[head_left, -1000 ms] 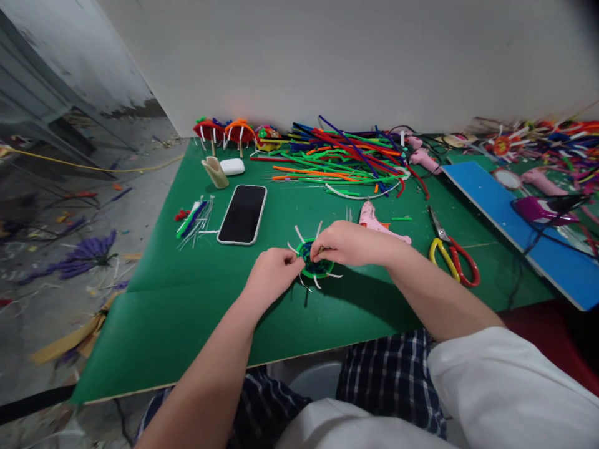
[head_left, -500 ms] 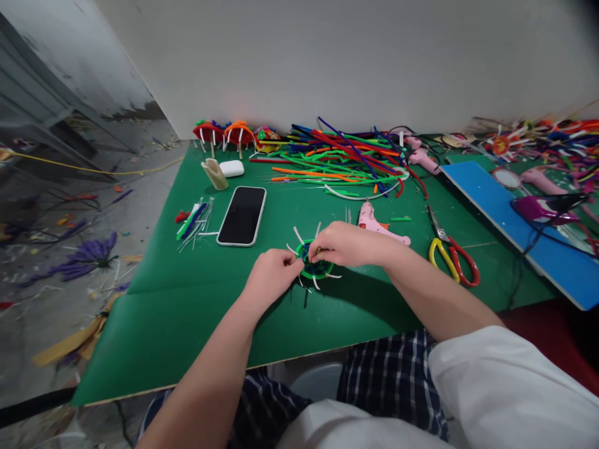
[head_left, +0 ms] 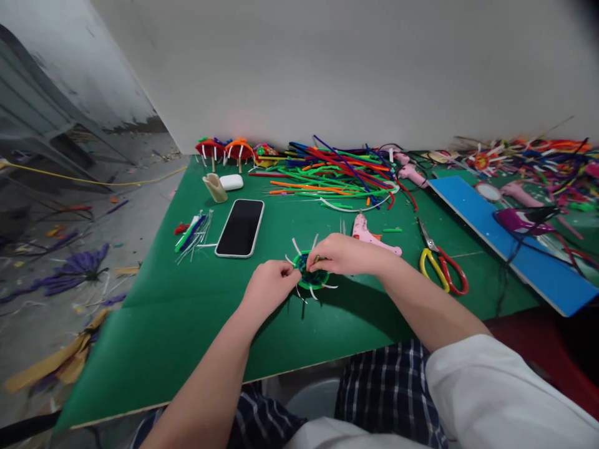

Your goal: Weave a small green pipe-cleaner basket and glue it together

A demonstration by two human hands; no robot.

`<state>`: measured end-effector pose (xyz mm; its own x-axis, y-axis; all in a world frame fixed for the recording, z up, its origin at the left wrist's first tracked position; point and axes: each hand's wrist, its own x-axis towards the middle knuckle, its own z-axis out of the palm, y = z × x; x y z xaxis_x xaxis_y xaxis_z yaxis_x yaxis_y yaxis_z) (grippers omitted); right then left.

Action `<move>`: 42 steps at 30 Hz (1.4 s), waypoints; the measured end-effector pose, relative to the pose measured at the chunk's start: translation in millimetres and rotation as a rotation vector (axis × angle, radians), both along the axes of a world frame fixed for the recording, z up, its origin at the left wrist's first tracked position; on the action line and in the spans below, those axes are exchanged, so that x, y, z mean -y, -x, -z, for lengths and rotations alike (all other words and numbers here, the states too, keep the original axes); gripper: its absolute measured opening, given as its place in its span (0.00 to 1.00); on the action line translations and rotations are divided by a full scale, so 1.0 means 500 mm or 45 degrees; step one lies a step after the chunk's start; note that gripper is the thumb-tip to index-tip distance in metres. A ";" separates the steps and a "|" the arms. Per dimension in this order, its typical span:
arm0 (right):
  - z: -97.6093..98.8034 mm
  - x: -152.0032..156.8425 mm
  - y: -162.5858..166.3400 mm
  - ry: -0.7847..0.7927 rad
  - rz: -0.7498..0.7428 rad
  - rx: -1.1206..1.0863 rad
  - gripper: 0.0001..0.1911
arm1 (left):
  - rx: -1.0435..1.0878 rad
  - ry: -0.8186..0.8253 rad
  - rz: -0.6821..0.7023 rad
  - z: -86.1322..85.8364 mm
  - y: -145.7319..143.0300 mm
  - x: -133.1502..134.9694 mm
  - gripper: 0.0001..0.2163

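Note:
A small round green and dark blue woven disc with white strips sticking out lies on the green table. My left hand pinches its left edge. My right hand covers its right side and its fingertips grip the weave at the top. Both forearms reach in from the bottom of the view.
A black phone, a white earbud case and a bundle of short strips lie to the left. A pink glue gun and yellow-red scissors lie to the right. Coloured pipe cleaners pile up by the wall. A blue board lies far right.
The view has tilted and shifted a little, so everything sits slightly lower and further left. Both hands stay on the disc, with only small finger movement.

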<state>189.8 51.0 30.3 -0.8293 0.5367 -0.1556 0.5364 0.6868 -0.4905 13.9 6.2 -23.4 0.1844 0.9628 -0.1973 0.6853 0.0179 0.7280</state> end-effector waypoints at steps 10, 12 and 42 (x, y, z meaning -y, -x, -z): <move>-0.011 -0.007 0.002 0.037 -0.051 -0.005 0.10 | -0.055 0.008 -0.019 -0.004 -0.002 0.000 0.13; -0.015 -0.010 0.001 0.051 -0.078 0.011 0.10 | -0.055 0.005 -0.023 -0.002 -0.002 0.001 0.13; -0.053 0.017 0.014 -0.259 -0.010 0.243 0.12 | -0.087 -0.029 -0.027 0.000 -0.001 0.002 0.15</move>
